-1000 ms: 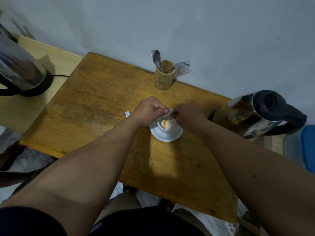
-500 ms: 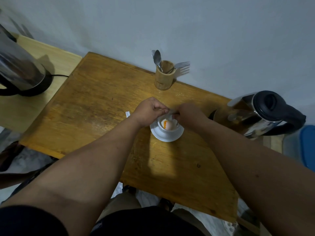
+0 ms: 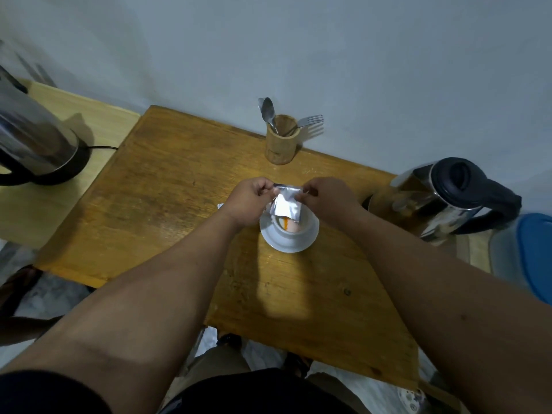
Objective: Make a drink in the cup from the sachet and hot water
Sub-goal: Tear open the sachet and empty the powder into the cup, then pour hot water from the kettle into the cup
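A silver foil sachet hangs mouth-down over a white cup that stands on a white saucer. Pale orange powder lies in the cup. My left hand pinches the sachet's upper left corner and my right hand pinches its upper right corner, both just above the cup. A steel kettle with a black lid and handle stands at the table's right edge, close to my right forearm.
A bamboo holder with spoons and a fork stands at the back of the wooden table. A second steel kettle sits on a paler surface at the left. A small torn white scrap lies left of the saucer.
Both hands have lifted a little and drawn apart, so the sachet now shows stretched between them above the cup. The cup, saucer and kettles have not moved.
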